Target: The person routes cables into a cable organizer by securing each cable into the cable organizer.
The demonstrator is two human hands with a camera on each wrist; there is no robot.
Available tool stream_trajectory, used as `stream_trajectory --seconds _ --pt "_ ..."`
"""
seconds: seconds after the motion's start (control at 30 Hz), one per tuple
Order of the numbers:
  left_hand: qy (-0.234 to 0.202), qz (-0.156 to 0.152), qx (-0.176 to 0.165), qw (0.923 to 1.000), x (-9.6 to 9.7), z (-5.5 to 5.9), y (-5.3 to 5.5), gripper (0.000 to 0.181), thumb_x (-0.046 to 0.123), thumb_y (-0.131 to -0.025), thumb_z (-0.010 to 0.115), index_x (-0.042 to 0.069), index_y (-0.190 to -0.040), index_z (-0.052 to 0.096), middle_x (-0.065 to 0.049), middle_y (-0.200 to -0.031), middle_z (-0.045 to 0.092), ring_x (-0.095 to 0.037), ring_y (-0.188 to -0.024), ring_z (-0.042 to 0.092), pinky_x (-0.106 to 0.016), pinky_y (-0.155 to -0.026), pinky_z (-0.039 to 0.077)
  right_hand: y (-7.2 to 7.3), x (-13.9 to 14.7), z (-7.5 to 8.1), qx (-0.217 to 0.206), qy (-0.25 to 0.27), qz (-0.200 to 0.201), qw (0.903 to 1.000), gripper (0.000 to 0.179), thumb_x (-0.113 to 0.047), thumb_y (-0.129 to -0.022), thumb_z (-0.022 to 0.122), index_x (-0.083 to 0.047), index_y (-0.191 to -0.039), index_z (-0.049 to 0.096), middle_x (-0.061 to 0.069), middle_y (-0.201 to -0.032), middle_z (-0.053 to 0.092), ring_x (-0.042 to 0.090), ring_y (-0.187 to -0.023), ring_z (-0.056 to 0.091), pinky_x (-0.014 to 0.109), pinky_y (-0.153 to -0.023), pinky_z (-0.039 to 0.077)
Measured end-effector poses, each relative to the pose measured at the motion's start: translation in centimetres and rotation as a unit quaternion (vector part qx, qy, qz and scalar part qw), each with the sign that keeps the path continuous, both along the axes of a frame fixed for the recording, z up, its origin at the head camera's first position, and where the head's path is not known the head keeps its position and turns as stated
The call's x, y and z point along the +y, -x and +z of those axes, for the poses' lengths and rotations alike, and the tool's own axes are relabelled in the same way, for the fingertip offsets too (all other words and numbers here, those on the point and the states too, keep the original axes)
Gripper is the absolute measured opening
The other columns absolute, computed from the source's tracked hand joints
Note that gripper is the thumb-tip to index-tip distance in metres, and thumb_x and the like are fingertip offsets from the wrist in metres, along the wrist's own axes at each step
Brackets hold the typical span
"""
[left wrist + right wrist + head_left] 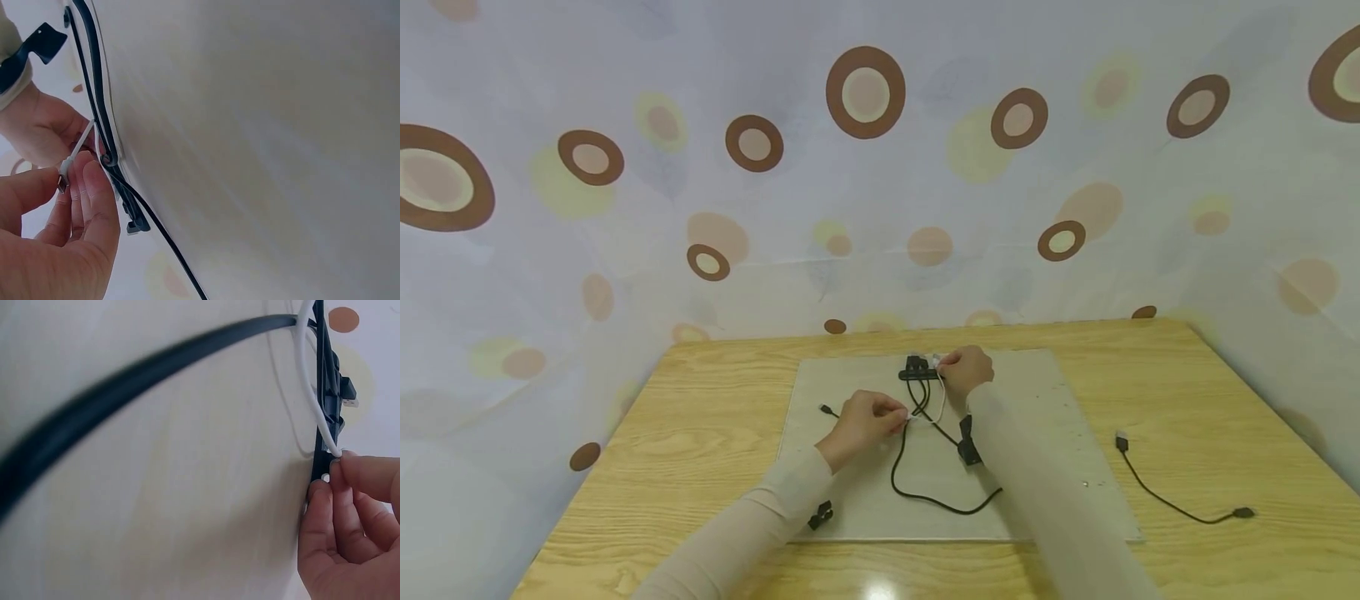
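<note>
A short white cable (943,398) runs between my two hands. My left hand (865,419) pinches its one end between thumb and fingertips. In the left wrist view, that end's white plug (66,166) with a metal tip pokes out of the fingers. My right hand (968,369) pinches the other end at the right side of a black slotted cable holder (917,375). In the right wrist view the white cable (307,381) bends down to these fingertips, which hide its end. Black cables (917,400) hang from the holder, with black plugs standing above it.
Beneath the hands lies a pale board (1030,400) on the wooden table (700,417). A black USB cable (1165,500) lies right of the board. A small black plug (827,409) is left of my left hand. Black straps (967,446) show at both wrists.
</note>
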State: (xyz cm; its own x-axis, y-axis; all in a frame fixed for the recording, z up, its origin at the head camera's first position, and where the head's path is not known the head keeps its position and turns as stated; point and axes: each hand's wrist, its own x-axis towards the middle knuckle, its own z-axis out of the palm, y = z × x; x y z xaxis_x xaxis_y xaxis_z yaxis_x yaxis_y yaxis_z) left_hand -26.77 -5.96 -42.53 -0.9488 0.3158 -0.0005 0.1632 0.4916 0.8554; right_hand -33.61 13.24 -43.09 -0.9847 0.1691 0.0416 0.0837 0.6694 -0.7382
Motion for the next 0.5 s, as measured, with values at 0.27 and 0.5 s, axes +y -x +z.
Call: stream_trajectory --seconds 0.27,0.5 --pt "-0.003 0.003 -0.008 1.0000 0.02 -0.26 0.13 0.016 0.015 -0.093 0.064 0.001 -0.094 0.073 -0.009 -0.080 0.071 -0.008 -0.067 0.061 -0.021 -0.061 0.051 0.36 0.28 -0.51 -0.005 0.011 0.003 0.9999 0.019 -0.018 -0.090 0.066 -0.001 -0.091 0.074 0.017 -0.098 0.071 0.036 -0.096 0.063 0.048 -0.085 0.051" --pt "-0.002 0.005 -0.009 0.9999 0.07 -0.02 0.05 0.017 0.016 -0.093 0.065 0.002 -0.095 0.073 -0.008 -0.080 0.071 -0.009 -0.068 0.062 -0.021 -0.062 0.050 -0.14 0.12 0.28 -0.006 0.000 0.004 1.0000 0.018 -0.016 -0.089 0.065 0.000 -0.090 0.074 0.017 -0.098 0.071 0.037 -0.097 0.063 0.048 -0.087 0.050"
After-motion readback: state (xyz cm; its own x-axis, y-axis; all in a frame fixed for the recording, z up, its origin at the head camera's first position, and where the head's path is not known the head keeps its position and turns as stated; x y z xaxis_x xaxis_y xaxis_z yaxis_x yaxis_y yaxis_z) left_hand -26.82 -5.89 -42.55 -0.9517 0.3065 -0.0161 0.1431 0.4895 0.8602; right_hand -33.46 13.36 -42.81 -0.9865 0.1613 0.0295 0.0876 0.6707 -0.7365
